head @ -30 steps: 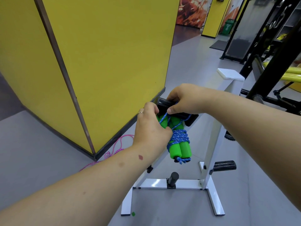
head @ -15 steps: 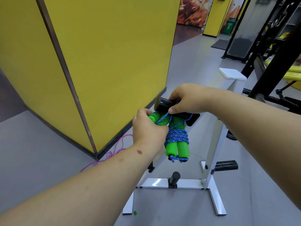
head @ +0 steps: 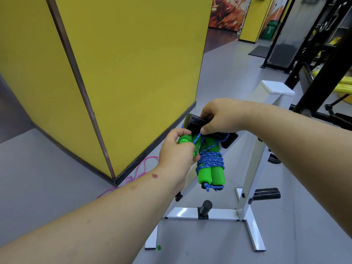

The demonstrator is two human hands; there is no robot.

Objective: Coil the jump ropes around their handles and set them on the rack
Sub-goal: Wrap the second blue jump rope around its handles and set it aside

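Head view looks down on a tall yellow panelled wall block with a dark base strip standing on the grey floor, its near corner just left of a white metal rack with black foam-covered pegs. Beside the rack's upper black peg hangs the jump rope with bright green foam handles and blue-and-white braided cord: the two handles lie side by side, pointing down, the cord coiled tightly around their middle and a small knot of cord showing at their lower ends. A loose strand runs from the coil up to the peg. The right hand rests on top of that peg, thumb and forefinger pinched narrow on the blue strand. The left hand is curled around the upper ends of the green handles, fingers closed on them. A thin pink cord lies loose on the floor at the wall block's near corner, well apart from the hands.
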